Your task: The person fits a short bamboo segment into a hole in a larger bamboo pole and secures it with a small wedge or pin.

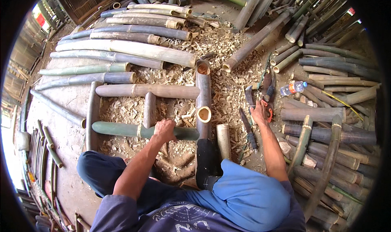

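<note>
A bamboo frame lies before me on wood chips. It has a green lower rail [116, 129], a brown upper rail [148, 91], a short upright [149, 109] between them, a left post [92, 118] and a thick right post [204, 96] with cut openings. My left hand [164, 130] is wrapped round the green rail, right of the short upright. Out to the right, my right hand [258, 113] has its fingers apart beside an orange-handled tool [269, 114]. A curved blade [248, 95] lies just beyond its fingertips. A dark-handled knife [247, 124] lies left of that wrist.
Long bamboo poles [126, 48] lie in rows at the far left. More cut bamboo [313, 113] is piled on the right, near a plastic bottle [293, 88]. A short bamboo piece [223, 140] lies beside my knee. Chips [222, 97] cover the middle floor.
</note>
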`<state>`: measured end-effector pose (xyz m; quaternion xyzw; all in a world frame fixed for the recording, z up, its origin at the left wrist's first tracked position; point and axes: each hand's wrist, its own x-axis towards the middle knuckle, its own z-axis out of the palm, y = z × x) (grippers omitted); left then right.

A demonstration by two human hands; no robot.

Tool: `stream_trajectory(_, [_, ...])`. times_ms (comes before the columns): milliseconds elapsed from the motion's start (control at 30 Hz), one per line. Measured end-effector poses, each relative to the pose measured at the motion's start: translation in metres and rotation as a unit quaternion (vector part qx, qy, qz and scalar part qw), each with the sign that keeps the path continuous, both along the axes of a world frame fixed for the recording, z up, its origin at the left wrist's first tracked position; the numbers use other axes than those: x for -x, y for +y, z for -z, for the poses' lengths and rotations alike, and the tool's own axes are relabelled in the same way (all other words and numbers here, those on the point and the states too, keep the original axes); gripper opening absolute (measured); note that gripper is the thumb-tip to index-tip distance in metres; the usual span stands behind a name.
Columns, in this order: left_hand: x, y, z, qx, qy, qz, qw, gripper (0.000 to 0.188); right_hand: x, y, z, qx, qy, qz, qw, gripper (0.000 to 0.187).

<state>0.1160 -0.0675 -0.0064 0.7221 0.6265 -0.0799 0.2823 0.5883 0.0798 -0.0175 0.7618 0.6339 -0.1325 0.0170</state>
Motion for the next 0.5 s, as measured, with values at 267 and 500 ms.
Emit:
stream_trajectory(267, [-0.005,0.002,-0.01,-0.024,-0.058,0.001,0.998,0.064,0.02,0.028,-0.001,0.049,0.007,0.002,0.999,0.065])
stream_trajectory(500, [-0.109,0.025,-0.106,-0.228,-0.351,0.011,0.908,0.059,0.07,-0.04,-0.035,0.124,0.65,0.176,0.729,0.041])
